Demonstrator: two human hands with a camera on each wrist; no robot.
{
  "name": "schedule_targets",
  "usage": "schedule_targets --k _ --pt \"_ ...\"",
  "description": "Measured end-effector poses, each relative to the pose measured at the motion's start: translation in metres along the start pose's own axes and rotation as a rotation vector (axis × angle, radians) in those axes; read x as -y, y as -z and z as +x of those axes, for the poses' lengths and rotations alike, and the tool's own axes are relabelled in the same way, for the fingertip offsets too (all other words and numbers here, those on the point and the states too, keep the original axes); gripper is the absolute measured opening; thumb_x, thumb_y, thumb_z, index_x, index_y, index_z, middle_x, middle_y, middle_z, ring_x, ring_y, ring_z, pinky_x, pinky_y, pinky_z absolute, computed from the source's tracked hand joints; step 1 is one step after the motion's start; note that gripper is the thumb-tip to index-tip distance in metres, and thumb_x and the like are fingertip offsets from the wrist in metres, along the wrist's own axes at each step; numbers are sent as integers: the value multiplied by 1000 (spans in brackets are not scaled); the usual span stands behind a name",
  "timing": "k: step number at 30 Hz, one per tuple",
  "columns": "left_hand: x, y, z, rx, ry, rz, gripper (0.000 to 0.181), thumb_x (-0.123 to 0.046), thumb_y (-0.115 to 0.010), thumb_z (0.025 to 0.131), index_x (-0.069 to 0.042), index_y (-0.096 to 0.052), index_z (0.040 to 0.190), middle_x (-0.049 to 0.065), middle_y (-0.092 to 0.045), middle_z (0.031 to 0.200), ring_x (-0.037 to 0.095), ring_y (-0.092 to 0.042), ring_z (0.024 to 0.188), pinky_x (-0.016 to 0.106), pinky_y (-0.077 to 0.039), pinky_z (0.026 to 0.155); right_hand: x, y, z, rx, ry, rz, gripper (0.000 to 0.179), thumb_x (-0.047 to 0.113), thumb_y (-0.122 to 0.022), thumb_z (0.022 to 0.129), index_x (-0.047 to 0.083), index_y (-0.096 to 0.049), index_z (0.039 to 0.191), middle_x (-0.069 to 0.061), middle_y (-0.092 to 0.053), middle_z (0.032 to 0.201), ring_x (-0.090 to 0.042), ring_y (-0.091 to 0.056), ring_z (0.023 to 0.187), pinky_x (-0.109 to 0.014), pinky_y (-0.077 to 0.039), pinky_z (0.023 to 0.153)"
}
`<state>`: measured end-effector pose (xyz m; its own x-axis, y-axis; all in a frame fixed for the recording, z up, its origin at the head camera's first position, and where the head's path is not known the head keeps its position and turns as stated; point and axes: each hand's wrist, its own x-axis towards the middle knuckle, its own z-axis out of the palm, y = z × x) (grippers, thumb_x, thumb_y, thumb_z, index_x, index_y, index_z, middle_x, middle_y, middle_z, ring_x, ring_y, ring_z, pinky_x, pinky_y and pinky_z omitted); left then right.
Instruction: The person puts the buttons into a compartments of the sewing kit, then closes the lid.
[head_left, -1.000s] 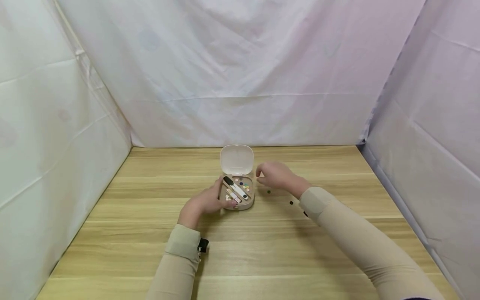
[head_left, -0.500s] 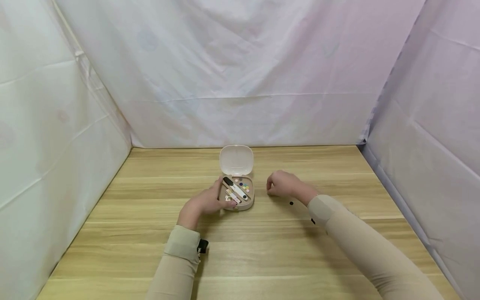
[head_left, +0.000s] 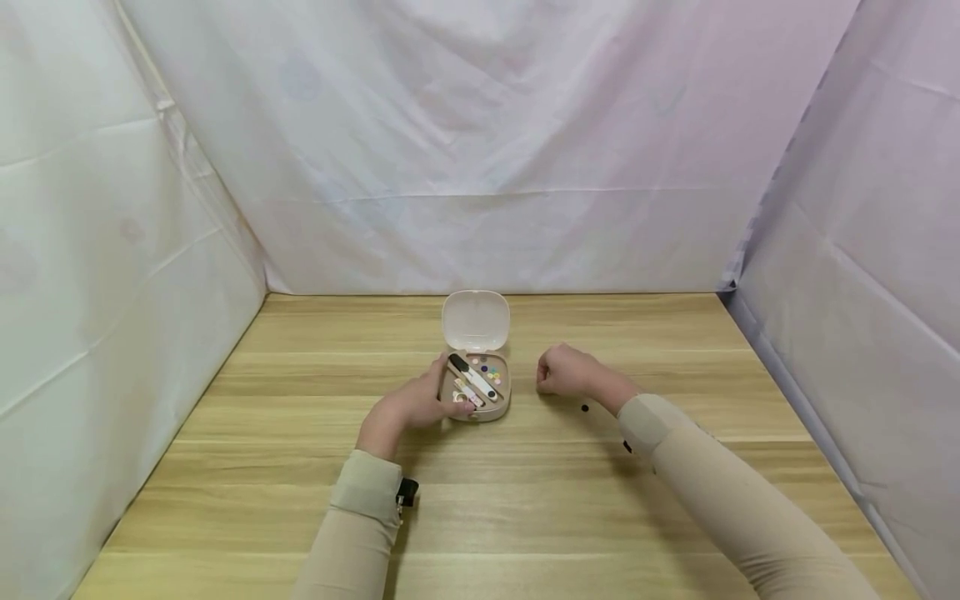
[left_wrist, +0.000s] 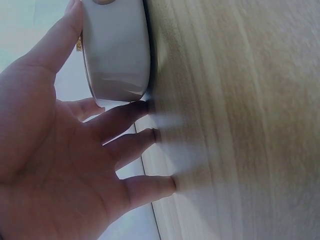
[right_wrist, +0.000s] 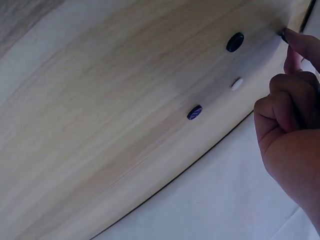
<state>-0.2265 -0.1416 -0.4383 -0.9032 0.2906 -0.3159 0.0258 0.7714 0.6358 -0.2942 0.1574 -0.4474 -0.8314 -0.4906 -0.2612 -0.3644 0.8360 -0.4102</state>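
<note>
A beige sewing box [head_left: 492, 412] stands on the table with its clear lid raised. It holds thread snips [head_left: 476, 382] with a black cover, a light strip of small items and several coloured buttons [head_left: 492, 374]. My left hand [head_left: 408, 406] braces the box's near left corner, thumb on the front rim, other fingers spread along the side, as the left wrist view shows. Right of the box, my right hand [head_left: 566, 372] is down at the tabletop. In the right wrist view, its thumb and forefinger pinch a small dark button [right_wrist: 283, 36], mostly hidden by the fingertips.
Loose on the wood lie a black button [right_wrist: 235, 42], a white button [right_wrist: 237, 84] and a dark blue button [right_wrist: 194, 112]. White cloth [head_left: 480, 150] walls the table at the back and both sides.
My right hand has moved from beside the box's right edge, to the right and down onto the table, covering where a green button lay. My left hand has stayed at the box.
</note>
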Motion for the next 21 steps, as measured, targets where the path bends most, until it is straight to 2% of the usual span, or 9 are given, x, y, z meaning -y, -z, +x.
schedule_targets --k 6,14,21 --pt "2 -2 0 -1 5 2 120 -52 -80 93 -11 0 173 29 -28 172 49 -36 157 61 -31 130 3 4 0 -8 27 -52 12 18 -70 97 16 -74 85 2 -71 84 -12 -58 71 -27 -48 65" --pt "3 -2 1 1 7 2 121 -51 -80 92 -12 0 173 30 -30 171 49 -37 156 62 -31 130 28 21 7 -180 121 -107 12 20 -69 100 13 -79 100 0 -74 88 -13 -57 71 -31 -51 66" --pt "4 -2 4 3 -2 0 120 -52 -80 92 -13 0 173 29 -31 171 49 -39 155 62 -33 129 49 18 20 -277 226 -255 14 20 -70 99 13 -81 101 0 -79 90 -12 -61 70 -35 -57 67"
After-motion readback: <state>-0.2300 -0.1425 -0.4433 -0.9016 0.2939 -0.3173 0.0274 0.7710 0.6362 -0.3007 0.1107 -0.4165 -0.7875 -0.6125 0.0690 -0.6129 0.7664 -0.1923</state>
